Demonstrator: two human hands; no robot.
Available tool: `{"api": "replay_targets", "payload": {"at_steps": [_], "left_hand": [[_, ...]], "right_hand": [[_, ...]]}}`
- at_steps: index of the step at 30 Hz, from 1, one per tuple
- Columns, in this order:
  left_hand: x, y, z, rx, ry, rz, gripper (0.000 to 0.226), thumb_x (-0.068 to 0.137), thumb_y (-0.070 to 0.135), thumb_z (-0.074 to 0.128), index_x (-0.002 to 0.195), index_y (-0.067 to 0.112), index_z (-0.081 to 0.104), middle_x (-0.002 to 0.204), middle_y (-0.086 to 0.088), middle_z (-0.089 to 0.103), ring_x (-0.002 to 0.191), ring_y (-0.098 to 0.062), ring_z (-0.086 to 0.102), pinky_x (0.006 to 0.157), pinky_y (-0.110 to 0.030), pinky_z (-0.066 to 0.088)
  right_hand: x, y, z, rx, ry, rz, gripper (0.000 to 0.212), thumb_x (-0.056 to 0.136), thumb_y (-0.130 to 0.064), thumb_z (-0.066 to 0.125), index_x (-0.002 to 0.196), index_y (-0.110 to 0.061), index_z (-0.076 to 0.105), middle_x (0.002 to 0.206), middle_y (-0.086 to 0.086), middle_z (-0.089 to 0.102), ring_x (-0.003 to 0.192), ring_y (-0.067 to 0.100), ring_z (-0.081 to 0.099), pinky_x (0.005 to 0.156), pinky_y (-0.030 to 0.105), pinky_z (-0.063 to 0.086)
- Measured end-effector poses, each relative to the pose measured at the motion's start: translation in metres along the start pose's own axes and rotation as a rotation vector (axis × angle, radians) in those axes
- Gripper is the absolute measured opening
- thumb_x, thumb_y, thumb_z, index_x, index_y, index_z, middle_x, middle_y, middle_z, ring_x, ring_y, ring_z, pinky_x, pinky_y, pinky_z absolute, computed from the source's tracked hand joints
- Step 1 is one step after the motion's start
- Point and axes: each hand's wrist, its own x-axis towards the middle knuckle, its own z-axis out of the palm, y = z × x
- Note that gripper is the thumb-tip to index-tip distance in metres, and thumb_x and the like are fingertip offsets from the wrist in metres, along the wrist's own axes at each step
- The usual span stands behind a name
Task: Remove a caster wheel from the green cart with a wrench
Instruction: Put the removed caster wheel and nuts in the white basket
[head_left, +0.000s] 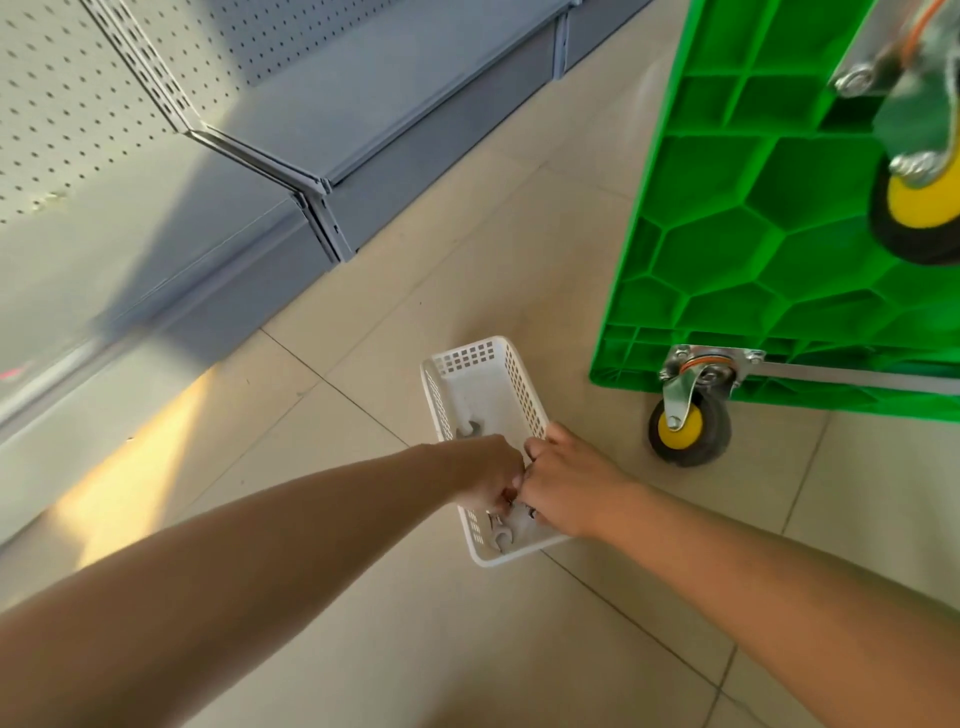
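Note:
The green cart (727, 218) stands tipped on its side at the right, its ribbed underside facing me. One caster wheel (688, 423), yellow hub and black tyre, hangs at the cart's lower corner near the floor. A second caster wheel (922, 202) is at the right edge. A white perforated basket (485, 366) sits on the floor left of the cart with wrenches inside. My left hand (485, 470) reaches into it, fingers curled round a wrench (501, 535). My right hand (569, 486) is beside it, fingers curled down on a metal tool; the grip is mostly hidden.
Grey metal shelving (322, 156) with pegboard backs runs along the left and far side. The floor is beige tile (415, 649). A metal bar (857, 376) runs along the cart's lower edge from the near caster's plate.

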Motion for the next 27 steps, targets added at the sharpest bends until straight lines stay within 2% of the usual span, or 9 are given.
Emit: {"api": "replay_targets", "payload": {"at_steps": [3, 5, 9, 11, 14, 17, 20, 22, 27], "left_hand": [[0.003, 0.005, 0.0, -0.025, -0.056, -0.016, 0.022, 0.094, 0.025, 0.07, 0.11, 0.01, 0.074, 0.075, 0.01, 0.056, 0.086, -0.014, 0.054, 0.07, -0.023, 0.04], [0.001, 0.005, -0.005, -0.095, -0.048, -0.029, 0.023, 0.094, 0.023, 0.07, 0.115, 0.013, 0.074, 0.094, 0.003, 0.071, 0.093, -0.016, 0.062, 0.079, -0.023, 0.047], [0.001, 0.004, -0.018, -0.184, 0.032, -0.055, 0.02, 0.097, 0.02, 0.067, 0.115, 0.016, 0.074, 0.1, -0.001, 0.078, 0.091, -0.01, 0.071, 0.095, -0.029, 0.054], [0.001, 0.009, -0.023, -0.265, 0.083, -0.067, 0.017, 0.096, 0.015, 0.065, 0.109, 0.014, 0.076, 0.095, -0.001, 0.078, 0.084, -0.009, 0.074, 0.091, -0.03, 0.058], [0.001, 0.028, -0.033, -0.236, 0.167, -0.077, 0.014, 0.096, 0.016, 0.063, 0.099, 0.008, 0.074, 0.095, -0.002, 0.074, 0.079, -0.015, 0.073, 0.082, -0.032, 0.06], [0.006, 0.053, -0.042, 0.015, 0.159, -0.061, 0.021, 0.098, 0.019, 0.059, 0.089, 0.004, 0.071, 0.094, -0.007, 0.072, 0.086, -0.022, 0.067, 0.083, -0.035, 0.056], [0.011, 0.088, -0.056, 0.196, 0.126, -0.044, 0.032, 0.096, 0.017, 0.056, 0.066, 0.005, 0.057, 0.072, -0.007, 0.062, 0.074, -0.025, 0.061, 0.071, -0.033, 0.049], [0.017, 0.115, -0.064, 0.21, 0.117, -0.008, 0.028, 0.096, 0.02, 0.058, 0.078, 0.0, 0.066, 0.081, -0.013, 0.066, 0.081, -0.028, 0.063, 0.071, -0.03, 0.04], [0.043, 0.197, -0.064, 0.249, 0.065, 0.105, 0.025, 0.093, 0.022, 0.064, 0.096, -0.001, 0.072, 0.095, -0.016, 0.071, 0.083, -0.029, 0.061, 0.073, -0.033, 0.046]], "right_hand": [[0.0, 0.003, 0.003, -0.018, -0.004, -0.013, 0.019, 0.094, -0.015, 0.056, 0.107, -0.021, 0.068, 0.096, 0.001, 0.061, 0.107, 0.024, 0.045, 0.096, 0.039, 0.031], [-0.003, 0.012, 0.007, 0.084, 0.035, -0.046, 0.014, 0.096, -0.018, 0.056, 0.105, -0.021, 0.067, 0.093, -0.002, 0.058, 0.105, 0.024, 0.044, 0.093, 0.037, 0.034], [-0.021, 0.036, 0.013, 0.136, 0.421, -0.071, 0.009, 0.087, -0.026, 0.072, 0.095, -0.029, 0.073, 0.081, -0.017, 0.066, 0.084, 0.015, 0.05, 0.076, 0.03, 0.038], [-0.037, 0.044, 0.009, 0.232, 0.497, -0.026, 0.019, 0.094, -0.036, 0.056, 0.092, -0.028, 0.073, 0.079, -0.015, 0.064, 0.08, 0.014, 0.049, 0.075, 0.03, 0.04], [-0.062, 0.057, 0.007, 0.298, 0.446, 0.09, 0.035, 0.095, -0.044, 0.043, 0.087, -0.023, 0.07, 0.08, -0.008, 0.061, 0.082, 0.017, 0.055, 0.08, 0.035, 0.049], [-0.097, 0.067, 0.004, 0.335, 0.373, 0.166, 0.022, 0.097, -0.034, 0.056, 0.093, -0.016, 0.067, 0.089, 0.001, 0.062, 0.087, 0.025, 0.061, 0.084, 0.039, 0.049], [-0.14, 0.074, 0.004, 0.341, 0.323, 0.233, 0.019, 0.1, -0.03, 0.052, 0.099, -0.015, 0.065, 0.098, 0.003, 0.062, 0.093, 0.025, 0.061, 0.079, 0.039, 0.048], [-0.171, 0.08, 0.006, 0.347, 0.346, 0.278, 0.019, 0.099, -0.029, 0.051, 0.099, -0.017, 0.065, 0.099, 0.002, 0.063, 0.09, 0.025, 0.062, 0.075, 0.038, 0.05], [-0.25, 0.095, 0.02, 0.362, 0.224, 0.408, 0.013, 0.1, -0.029, 0.045, 0.092, -0.023, 0.054, 0.092, -0.004, 0.051, 0.085, 0.019, 0.055, 0.072, 0.035, 0.047]]}}
